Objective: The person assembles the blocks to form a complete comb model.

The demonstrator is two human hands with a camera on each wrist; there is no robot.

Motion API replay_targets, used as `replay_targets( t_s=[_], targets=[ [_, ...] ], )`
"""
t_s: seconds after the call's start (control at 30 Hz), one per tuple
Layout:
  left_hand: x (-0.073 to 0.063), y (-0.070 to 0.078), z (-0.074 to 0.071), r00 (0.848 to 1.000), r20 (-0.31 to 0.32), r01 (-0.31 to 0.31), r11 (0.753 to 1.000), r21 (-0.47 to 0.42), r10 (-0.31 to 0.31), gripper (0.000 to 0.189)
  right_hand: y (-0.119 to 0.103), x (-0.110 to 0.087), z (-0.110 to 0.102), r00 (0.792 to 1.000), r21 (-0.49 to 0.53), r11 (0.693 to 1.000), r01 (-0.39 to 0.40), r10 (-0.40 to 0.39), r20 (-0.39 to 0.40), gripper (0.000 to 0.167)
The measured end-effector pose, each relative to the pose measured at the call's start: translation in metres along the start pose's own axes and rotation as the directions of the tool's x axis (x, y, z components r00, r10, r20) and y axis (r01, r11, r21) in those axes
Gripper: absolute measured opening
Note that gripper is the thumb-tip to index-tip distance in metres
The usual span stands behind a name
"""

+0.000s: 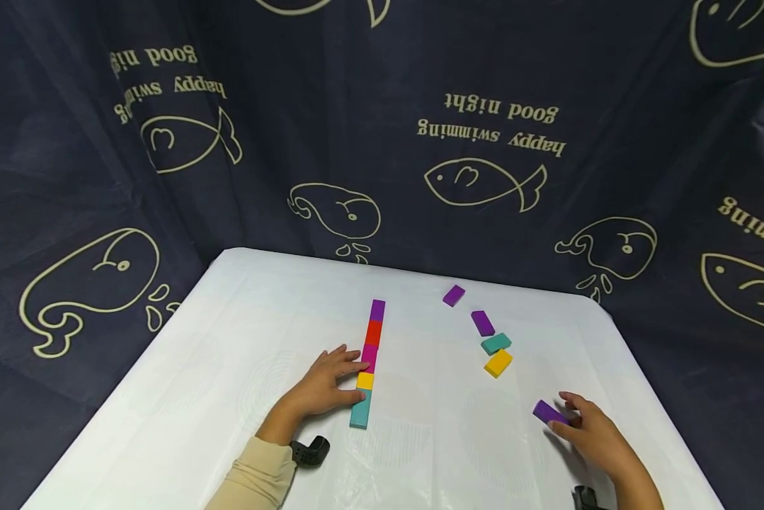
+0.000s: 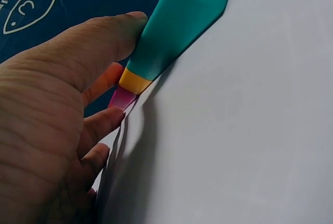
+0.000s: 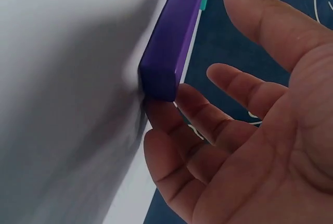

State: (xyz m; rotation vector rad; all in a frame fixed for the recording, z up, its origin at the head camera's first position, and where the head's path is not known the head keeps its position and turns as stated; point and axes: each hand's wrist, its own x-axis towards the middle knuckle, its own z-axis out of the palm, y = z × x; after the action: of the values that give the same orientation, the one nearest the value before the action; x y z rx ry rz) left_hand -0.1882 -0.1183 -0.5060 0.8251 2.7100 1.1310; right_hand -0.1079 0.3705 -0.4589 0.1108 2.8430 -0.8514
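A straight row of blocks runs away from me on the table: teal (image 1: 359,414), yellow (image 1: 365,381), magenta (image 1: 371,354), red (image 1: 373,333) and purple (image 1: 377,310). My left hand (image 1: 324,382) rests along the row's left side. Its thumb touches the teal block, and other fingertips reach the magenta one. On the right, my right hand (image 1: 592,433) is beside a separate purple block (image 3: 169,41) on the table. In the right wrist view its thumb (image 3: 250,10) stands apart from the block, while loosely bent fingers are by the block's near end.
Farther back lie two loose purple blocks (image 1: 454,295) (image 1: 483,323), a teal block (image 1: 496,343) and a yellow block (image 1: 498,363). The white table (image 1: 432,397) is bordered by a dark printed cloth (image 1: 382,127) behind and at the sides.
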Motion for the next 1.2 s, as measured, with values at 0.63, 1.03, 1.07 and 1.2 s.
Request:
replay_targets(
  t_s=[0.63,1.03,1.07,1.2],
  targets=[
    [0.001,0.0,0.001,1.0,-0.005,-0.002,1.0,0.002,0.002,0.056,-0.009,-0.001,0.014,0.999,0.046,0.999,0.028,-0.029,0.027,0.076],
    [0.001,-0.001,0.001,1.0,0.0,0.002,1.0,-0.004,-0.002,0.056,-0.016,0.002,0.021,0.996,0.122,0.99,0.076,-0.08,0.032,0.071],
    [0.001,-0.001,0.0,1.0,0.001,0.002,1.0,-0.004,-0.002,0.056,-0.015,0.002,0.022,0.996,0.121,0.99,0.079,-0.083,0.028,0.07],
    [0.001,-0.001,0.0,1.0,0.002,0.002,1.0,-0.009,-0.002,0.056,-0.015,0.003,0.023,0.997,0.101,0.992,0.07,-0.072,0.014,0.068]
  ],
)
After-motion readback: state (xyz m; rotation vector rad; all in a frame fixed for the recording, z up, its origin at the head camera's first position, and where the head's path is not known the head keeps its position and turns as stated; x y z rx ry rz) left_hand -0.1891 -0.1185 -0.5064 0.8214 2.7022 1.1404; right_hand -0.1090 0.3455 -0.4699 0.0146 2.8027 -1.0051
